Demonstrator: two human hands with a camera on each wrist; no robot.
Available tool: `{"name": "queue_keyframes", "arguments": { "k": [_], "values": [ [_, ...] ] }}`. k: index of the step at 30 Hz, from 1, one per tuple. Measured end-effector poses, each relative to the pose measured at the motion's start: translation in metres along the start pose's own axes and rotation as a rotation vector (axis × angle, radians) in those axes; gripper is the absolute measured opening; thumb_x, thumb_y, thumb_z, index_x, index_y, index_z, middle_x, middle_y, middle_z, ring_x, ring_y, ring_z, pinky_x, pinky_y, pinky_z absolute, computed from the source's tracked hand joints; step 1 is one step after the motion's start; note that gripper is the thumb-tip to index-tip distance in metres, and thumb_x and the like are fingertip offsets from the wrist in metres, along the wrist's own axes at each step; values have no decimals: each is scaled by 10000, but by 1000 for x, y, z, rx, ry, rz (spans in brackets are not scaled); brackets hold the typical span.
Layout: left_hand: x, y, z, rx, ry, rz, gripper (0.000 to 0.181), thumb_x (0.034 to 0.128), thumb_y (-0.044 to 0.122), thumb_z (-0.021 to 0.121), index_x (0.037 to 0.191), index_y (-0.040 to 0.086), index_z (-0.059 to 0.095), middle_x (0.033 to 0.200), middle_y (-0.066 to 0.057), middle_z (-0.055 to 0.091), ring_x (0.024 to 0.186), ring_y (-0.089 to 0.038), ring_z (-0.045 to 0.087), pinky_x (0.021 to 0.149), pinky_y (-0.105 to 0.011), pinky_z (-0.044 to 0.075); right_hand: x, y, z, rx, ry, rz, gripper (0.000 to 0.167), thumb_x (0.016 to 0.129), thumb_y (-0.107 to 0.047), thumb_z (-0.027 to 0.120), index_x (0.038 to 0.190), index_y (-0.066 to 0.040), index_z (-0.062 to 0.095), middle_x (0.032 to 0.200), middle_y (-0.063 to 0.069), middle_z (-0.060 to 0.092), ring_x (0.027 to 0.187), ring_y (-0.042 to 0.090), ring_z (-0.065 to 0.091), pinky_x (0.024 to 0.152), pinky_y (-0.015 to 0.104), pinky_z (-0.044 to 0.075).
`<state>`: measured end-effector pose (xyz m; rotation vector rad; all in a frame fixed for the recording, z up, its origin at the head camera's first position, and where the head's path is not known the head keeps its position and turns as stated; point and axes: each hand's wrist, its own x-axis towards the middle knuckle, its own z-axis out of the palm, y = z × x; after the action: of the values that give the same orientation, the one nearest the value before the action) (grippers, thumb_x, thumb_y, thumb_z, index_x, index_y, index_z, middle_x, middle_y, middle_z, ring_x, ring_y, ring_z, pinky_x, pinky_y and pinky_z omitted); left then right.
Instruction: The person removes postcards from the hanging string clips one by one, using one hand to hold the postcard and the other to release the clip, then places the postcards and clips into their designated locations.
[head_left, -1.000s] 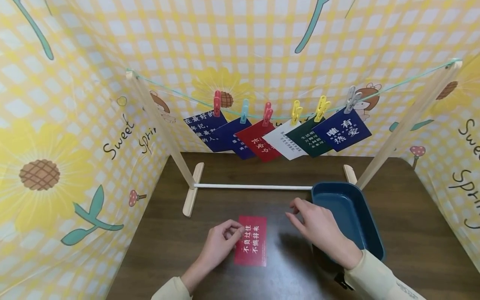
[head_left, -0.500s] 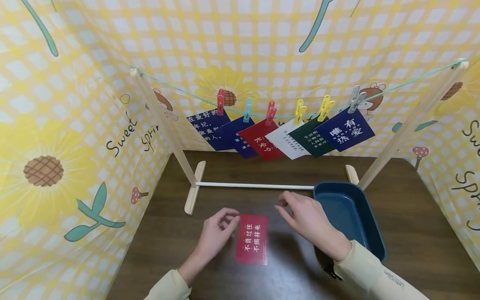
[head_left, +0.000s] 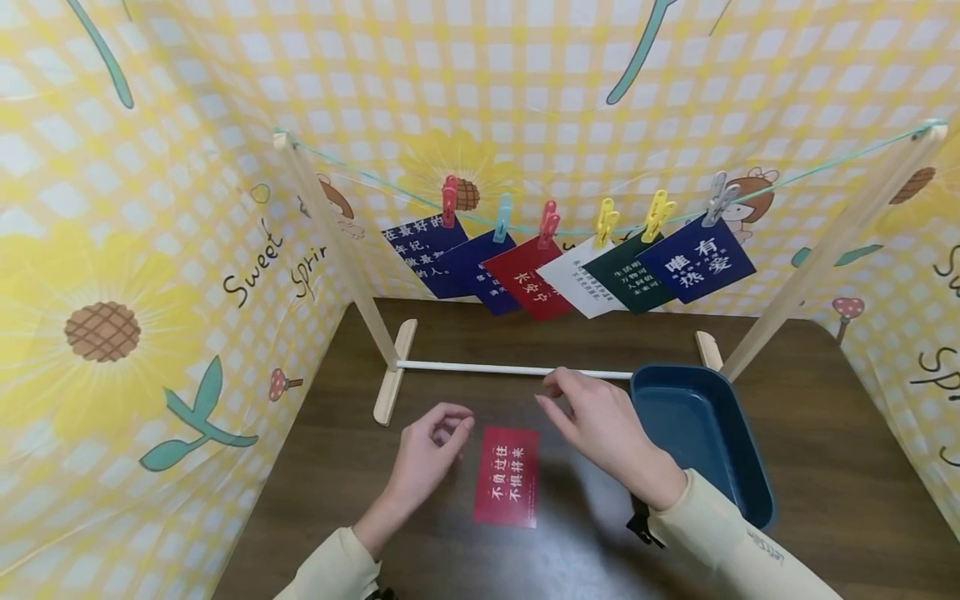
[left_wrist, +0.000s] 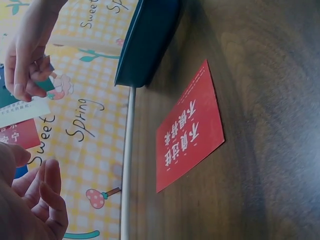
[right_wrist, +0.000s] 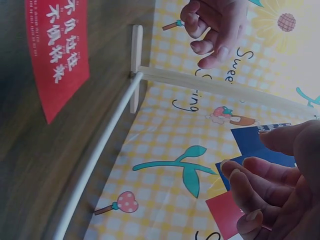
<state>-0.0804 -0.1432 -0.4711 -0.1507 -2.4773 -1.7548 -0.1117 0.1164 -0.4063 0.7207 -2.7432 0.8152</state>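
A red card [head_left: 506,477] with white writing lies flat on the dark table. To its left my left hand [head_left: 423,454] hovers, fingers loosely bent, apart from the card and holding nothing. On the card's other side, beside the blue tray [head_left: 697,433], my right hand [head_left: 603,425] hangs above the table, likewise with nothing between thumb and fingers. Both wrist views show relaxed fingers with gaps: the left hand [left_wrist: 37,200] in its own view, the right hand [right_wrist: 280,190] in the other. Above them, several cards hang from a cord, among them a white card [head_left: 581,279].
A wooden stand with a left post [head_left: 337,250] and a right post [head_left: 832,250] carries the green cord. Red, yellow, blue and grey clothespins, such as the yellow clothespin [head_left: 657,218], grip the cards. A white rod [head_left: 487,367] joins the feet. Patterned cloth surrounds the table.
My left hand has drawn back from the red card's left edge, up and to the left. My right hand has shifted left and a little forward, away from the tray. The card stays put.
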Motion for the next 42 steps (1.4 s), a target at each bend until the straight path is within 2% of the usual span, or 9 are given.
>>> {"name": "queue_keyframes", "arguments": {
  "k": [3,9,12,16,23,30,37,42],
  "values": [
    [2,2,-2,2,18,28,73,974,96,741,1040,68,750,874,-137,740,550,-168,635,491,-219,468,4,-3,-1,1,12,-10,258,921,-264,807,1098,-117,691,964,33,757,722,144,714,653,263,593],
    [7,6,-6,7,34,69,77,982,117,735,1044,74,752,864,-116,732,550,-102,617,494,-228,470,10,-7,-4,28,17,-29,269,917,-259,815,1101,-104,695,952,24,752,673,78,660,607,202,548],
    [11,9,-8,5,44,70,85,982,118,736,1047,66,754,867,-107,739,562,-168,642,497,-220,464,12,-8,-7,51,17,-26,264,922,-258,810,1104,-102,697,960,23,754,668,57,642,606,187,536],
    [15,13,-9,-5,59,72,110,985,125,734,1060,47,754,879,-113,748,573,-255,663,495,-222,468,15,-10,-11,66,25,-38,257,932,-254,802,1107,-102,690,966,28,755,716,82,677,639,222,569],
    [19,19,-13,-32,77,75,106,996,144,723,1066,69,749,920,-158,748,568,-165,655,516,-246,509,22,-16,-18,83,69,-48,232,952,-247,783,1112,-116,677,981,41,750,766,122,716,685,289,608],
    [20,19,-16,-36,75,63,119,989,118,726,1072,36,745,913,-137,749,599,-318,672,542,-254,535,24,-20,-23,103,95,-46,251,945,-243,790,1136,-125,678,1022,39,753,781,141,711,693,296,610],
    [24,20,-22,-24,82,75,118,996,127,719,1081,47,741,940,-187,745,575,-211,665,518,-233,502,35,-30,-32,92,131,-98,250,945,-237,789,1127,-105,678,993,41,747,754,151,683,670,284,591],
    [28,24,-27,-21,108,92,114,1001,140,716,1079,64,748,930,-152,751,571,-221,660,518,-221,491,45,-36,-37,73,156,-137,249,941,-232,793,1115,-96,678,958,37,738,720,120,629,637,267,556]
  ]
}}
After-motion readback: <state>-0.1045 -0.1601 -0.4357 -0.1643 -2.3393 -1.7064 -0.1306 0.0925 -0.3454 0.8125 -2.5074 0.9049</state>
